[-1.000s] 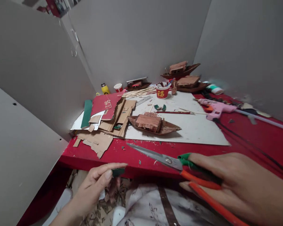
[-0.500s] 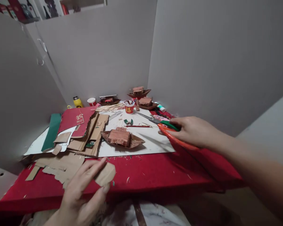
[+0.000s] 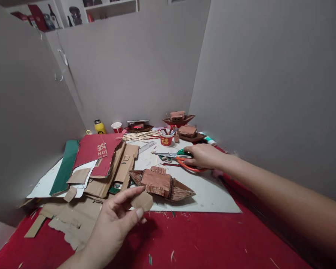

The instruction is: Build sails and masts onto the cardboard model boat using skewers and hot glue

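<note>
Between the thumb and fingers of my left hand is a small many-sided piece of cardboard, held above the table's near part. My right hand grips scissors with green and orange handles; their blades point left over the white board. A brown model boat with a reddish roofed cabin sits on the board, just beyond the cardboard piece. Under and beside the scissors lie a dark red pencil and small green scraps, partly hidden.
Cardboard sheets and a red printed board are piled at left. Behind stand a red paper cup of tools, thin wooden sticks, a ruler, more model boats and a yellow bottle. Walls enclose the back and sides.
My right hand has brought the scissors left and lower, over the board near the pencil. My left hand has moved the cardboard piece closer to the boat. The view has shifted too.
</note>
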A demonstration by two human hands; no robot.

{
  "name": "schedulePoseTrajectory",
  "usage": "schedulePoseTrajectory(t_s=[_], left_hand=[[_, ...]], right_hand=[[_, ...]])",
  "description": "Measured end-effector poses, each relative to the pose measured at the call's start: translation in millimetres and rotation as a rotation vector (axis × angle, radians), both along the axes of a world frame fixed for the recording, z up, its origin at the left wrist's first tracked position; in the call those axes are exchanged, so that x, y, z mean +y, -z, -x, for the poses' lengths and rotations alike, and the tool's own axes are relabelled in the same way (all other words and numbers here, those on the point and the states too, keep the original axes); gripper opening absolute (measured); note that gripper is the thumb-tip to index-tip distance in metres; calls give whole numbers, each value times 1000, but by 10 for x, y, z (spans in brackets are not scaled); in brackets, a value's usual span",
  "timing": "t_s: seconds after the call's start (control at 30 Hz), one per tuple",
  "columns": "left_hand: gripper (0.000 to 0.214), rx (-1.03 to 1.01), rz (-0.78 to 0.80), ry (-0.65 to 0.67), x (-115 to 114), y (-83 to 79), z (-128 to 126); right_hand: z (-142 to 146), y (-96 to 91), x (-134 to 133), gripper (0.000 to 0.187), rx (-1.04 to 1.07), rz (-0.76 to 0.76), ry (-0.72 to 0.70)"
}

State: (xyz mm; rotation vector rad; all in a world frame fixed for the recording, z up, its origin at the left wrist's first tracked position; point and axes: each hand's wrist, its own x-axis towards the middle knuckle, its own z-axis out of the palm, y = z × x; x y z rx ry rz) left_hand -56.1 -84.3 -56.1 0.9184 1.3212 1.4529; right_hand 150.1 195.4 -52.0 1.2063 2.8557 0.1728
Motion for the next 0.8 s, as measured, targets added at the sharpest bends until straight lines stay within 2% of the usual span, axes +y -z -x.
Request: schedulePoseTrajectory(t_s=[0.13,0.27,0.33,0.43,0.5,0.6,0.7,0.8], left_hand=[[42,-128,31,-22,145,32,97],[42,-156,53,-48,247,43,206],[41,-154,76,-52,287,30,250],[39,-146,107,-28,348,-15,263],[35,-141,103,11,388,-49,219],[28,-130,67,121,426,-73,105],[24,-125,52,191,422,-63,6],[24,-104,54,222,384,-47,-46]], right_hand=[[59,102,160,32,15,14,-20],[81,15,163,25,86,50,-13],[113,-92,-5,25,168,68,-18],[190,-235,-494,32,349,171,-100],[250,-282,-883,33,685,483,-197],[331,-277,-1331,34,850,938,-234],[335,-222,-1484,39,984,1210,-134],[242,-158,-1449,45,1050,1347,-14]])
